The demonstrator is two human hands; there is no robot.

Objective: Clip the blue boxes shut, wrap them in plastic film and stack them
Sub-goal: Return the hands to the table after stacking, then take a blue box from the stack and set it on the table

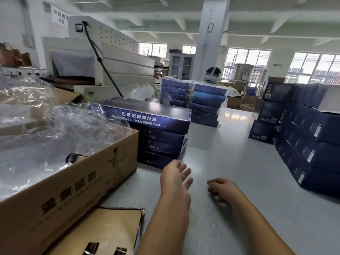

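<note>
A stack of several dark blue boxes (156, 126) with white lettering stands on the grey floor, left of centre. My left hand (174, 179) reaches forward with its fingers spread, just below and in front of that stack, holding nothing. My right hand (220, 188) hangs beside it with fingers loosely curled, also empty. Loose clear plastic film (55, 133) fills an open brown carton (77, 183) at the left, next to the stack. A second pile of wrapped blue boxes (193, 100) stands farther back.
A white shrink-wrap tunnel machine (103, 61) sits at the back left. Tall stacks of dark blue boxes (309, 137) line the right side. A person wearing a headset (212, 74) sits behind the far pile. A white pillar (209, 39) rises at centre.
</note>
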